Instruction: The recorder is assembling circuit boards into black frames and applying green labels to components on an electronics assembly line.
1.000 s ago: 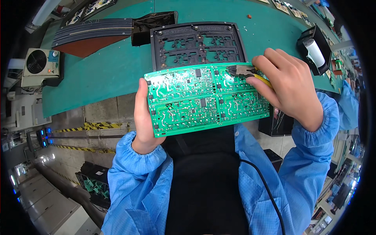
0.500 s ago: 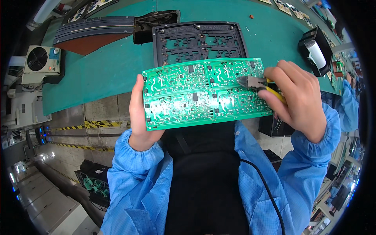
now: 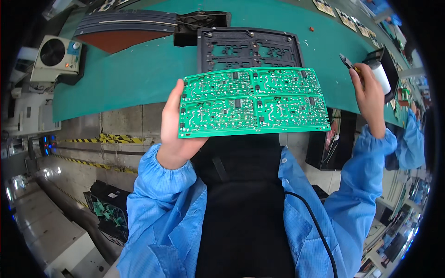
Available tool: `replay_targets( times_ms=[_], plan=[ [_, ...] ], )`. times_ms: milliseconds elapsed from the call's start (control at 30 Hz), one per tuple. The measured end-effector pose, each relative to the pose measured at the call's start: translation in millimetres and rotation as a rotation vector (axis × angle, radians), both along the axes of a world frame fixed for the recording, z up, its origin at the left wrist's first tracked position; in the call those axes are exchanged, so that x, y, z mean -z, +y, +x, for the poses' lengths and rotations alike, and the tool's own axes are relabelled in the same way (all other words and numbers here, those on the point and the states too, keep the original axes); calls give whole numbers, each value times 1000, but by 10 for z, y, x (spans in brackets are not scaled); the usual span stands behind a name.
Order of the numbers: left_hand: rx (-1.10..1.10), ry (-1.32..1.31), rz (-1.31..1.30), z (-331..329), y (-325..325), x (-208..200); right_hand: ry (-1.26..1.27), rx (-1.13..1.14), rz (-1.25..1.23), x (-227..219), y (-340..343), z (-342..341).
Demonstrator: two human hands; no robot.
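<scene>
My right hand [image 3: 368, 95] has swung off the green circuit board [image 3: 252, 102] toward the desk [image 3: 130, 78] edge, fingers closed on small cutters [image 3: 347, 61]; left hand [image 3: 178, 134] alone grips the board's edge, raised above the desk; trimming paused.

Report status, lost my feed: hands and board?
Left hand grips green circuit board by its left edge. Right hand off to the right, holding small cutters. Nothing touching the board's face.

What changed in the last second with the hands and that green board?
The right hand left the board and swung out to the right, taking its cutters along. The left hand kept hold of the board's left edge. The black frame on the bench stayed put.
</scene>
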State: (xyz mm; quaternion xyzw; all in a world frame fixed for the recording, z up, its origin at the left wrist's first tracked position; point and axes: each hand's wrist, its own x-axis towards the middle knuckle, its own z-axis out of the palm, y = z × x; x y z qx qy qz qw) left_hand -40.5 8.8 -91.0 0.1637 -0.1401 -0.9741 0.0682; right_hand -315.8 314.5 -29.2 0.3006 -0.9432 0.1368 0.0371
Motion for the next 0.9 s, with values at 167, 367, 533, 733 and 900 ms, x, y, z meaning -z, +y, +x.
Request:
replay_targets(
  times_ms=[167,367,533,733,900],
  plan=[
    [-28,39,-39,-153,-73,-33,-66,-450,-233,43,-331,157],
    [52,209,-146,-352,-604,-336,335,-914,-112,-557,-1447,1005],
    [-24,-30,-515,-458,-1341,-674,659,-939,-414,-354,-2323,553],
    [-1226,-289,-2045,-896,-2240,-1000,135,-822,-623,183,-3472,17],
    [-601,-96,-1805,-1189,-2945,-940,-114,-778,-650,410,-3992,77]
  ],
)
